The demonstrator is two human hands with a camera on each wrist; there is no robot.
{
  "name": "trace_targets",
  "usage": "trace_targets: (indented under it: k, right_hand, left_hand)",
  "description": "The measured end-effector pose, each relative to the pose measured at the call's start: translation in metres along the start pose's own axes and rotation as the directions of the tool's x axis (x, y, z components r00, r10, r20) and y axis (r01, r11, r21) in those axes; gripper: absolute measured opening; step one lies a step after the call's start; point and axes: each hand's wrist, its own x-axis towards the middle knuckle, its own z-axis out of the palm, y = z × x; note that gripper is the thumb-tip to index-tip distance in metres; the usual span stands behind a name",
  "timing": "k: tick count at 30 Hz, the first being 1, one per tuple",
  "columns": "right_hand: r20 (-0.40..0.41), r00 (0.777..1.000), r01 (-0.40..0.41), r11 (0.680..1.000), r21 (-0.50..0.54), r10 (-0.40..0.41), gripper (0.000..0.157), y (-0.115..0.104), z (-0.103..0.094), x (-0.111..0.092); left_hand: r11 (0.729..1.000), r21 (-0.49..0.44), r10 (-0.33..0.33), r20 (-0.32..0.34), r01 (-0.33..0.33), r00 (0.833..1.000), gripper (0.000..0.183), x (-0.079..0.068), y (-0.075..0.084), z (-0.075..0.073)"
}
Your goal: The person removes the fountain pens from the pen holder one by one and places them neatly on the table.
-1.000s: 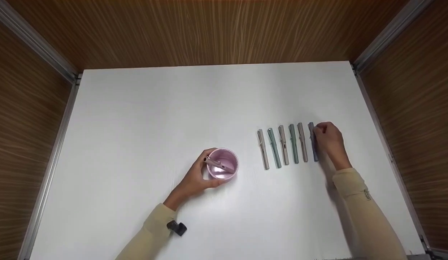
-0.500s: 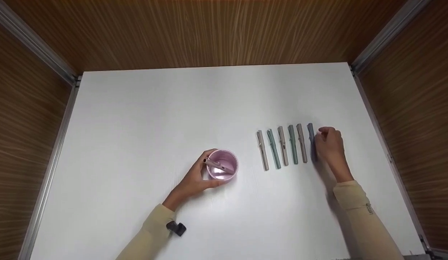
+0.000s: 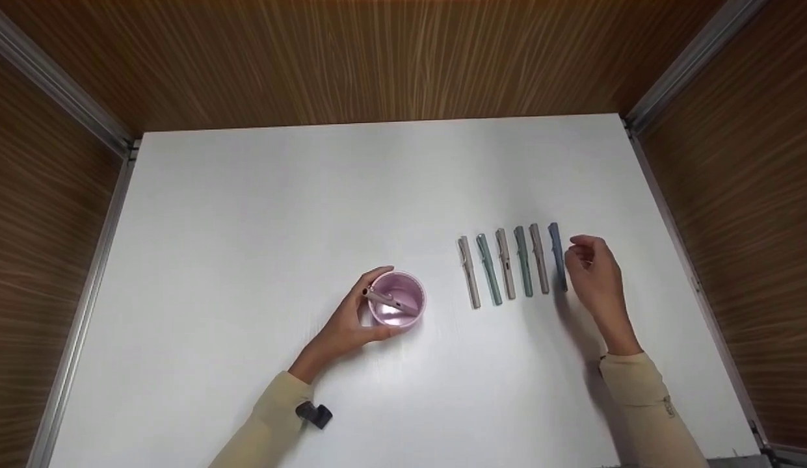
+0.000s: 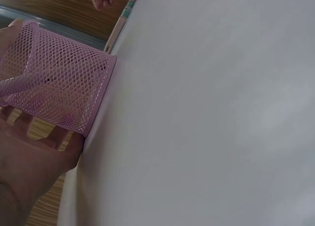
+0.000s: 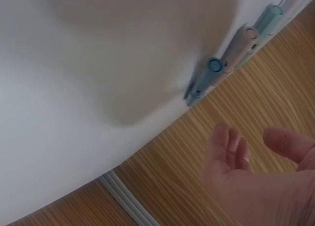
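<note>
My left hand (image 3: 351, 325) grips a pink mesh pen holder (image 4: 59, 83), thumb on its near side and fingers round the far side. One pinkish pen (image 3: 391, 301) leans inside the holder, its end poking over the left rim. To the right, several capped pens lie side by side in a row. The rightmost is a blue pen (image 3: 556, 250); left of it come a mauve pen (image 3: 539, 260) and a green pen (image 3: 523, 263). Just right of the blue pen hovers my right hand (image 3: 597, 276), thumb and loosely bent fingers apart with nothing between them.
Everything stands on a white table (image 3: 299, 195) closed in by wood-grain panels (image 3: 390, 62) at the back and sides. Left of the green pen lie a beige pen (image 3: 504, 263), a teal pen (image 3: 489, 270) and another beige pen (image 3: 469, 273). A black strap (image 3: 314, 414) hangs at my left cuff.
My right hand has drawn back from the blue pen, toward me and slightly right, and its fingers have spread apart. The blue pen stays in the row. My left hand keeps holding the pen holder.
</note>
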Motion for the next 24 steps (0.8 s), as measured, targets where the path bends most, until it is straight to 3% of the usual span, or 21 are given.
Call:
trace_targets:
  k: [7,14,20,24]
  right_hand:
    - [-0.079,0.993,0.093,0.992,0.084,-0.086,0.035,-0.011,0.012,-0.018]
    - [-0.192,0.958,0.253,0.942,0.221,-0.213,0.034,-0.035,0.024,-0.039]
    - [-0.161,0.933,0.356,0.892,0.279,-0.322,0.032,-0.073,0.035,-0.065]
    - [-0.138,0.922,0.386,0.882,0.272,-0.361,0.031,-0.086,0.044,-0.076]
  left_hand:
    - [1.000,0.012,0.011,0.007,-0.011,1.000,0.099,0.001,-0.001,0.001]
    - [1.000,0.001,0.001,0.017,-0.001,1.000,0.097,0.004,0.000,0.003]
    - [1.000,0.005,0.008,0.018,-0.008,1.000,0.097,0.002,0.000,0.001]
    - [1.000,0.013,0.011,0.018,-0.011,1.000,0.097,0.001,0.000,0.000]
